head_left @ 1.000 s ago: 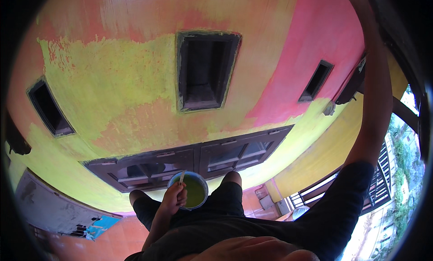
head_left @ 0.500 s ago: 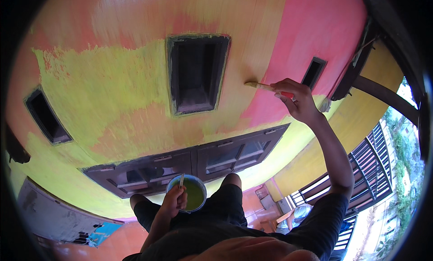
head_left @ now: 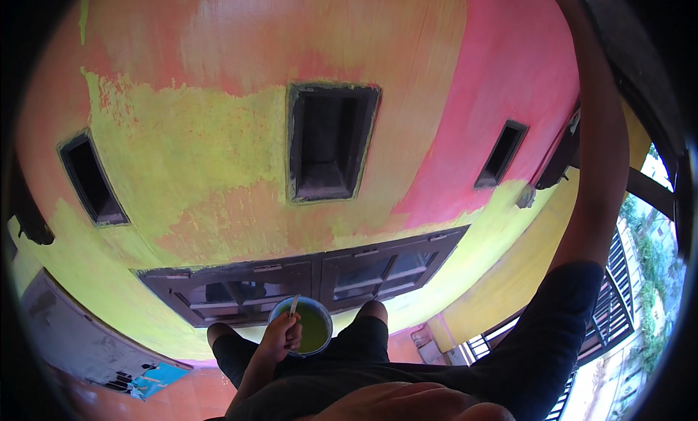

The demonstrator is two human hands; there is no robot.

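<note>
My left hand [head_left: 282, 335] is closed in a fist at the left side of a round paint bucket [head_left: 327, 340], held in front of my legs. Yellow-green paint [head_left: 313, 326] fills part of it. A pale stick-like piece [head_left: 294, 305] sticks up from the fist across the bucket; whether it is the bucket's handle I cannot tell. My right arm [head_left: 605, 137] stretches up along the right side, and its hand lies beyond the upper edge, out of sight. In front of me stands a wall [head_left: 189, 145] with patchy yellow-green paint over orange, and pink at the right.
A dark framed opening [head_left: 331, 145] sits mid-wall, with narrower openings [head_left: 93, 177] [head_left: 502, 154] on either side. Below runs a brown two-panel window [head_left: 305, 275]. Dark railings [head_left: 614, 297] stand at the right, and a reddish tiled floor [head_left: 196, 395] lies below.
My right hand, which held a brush against the wall near the pink edge, has gone up and out of the picture. The left hand stays at the bucket; the view has shifted slightly.
</note>
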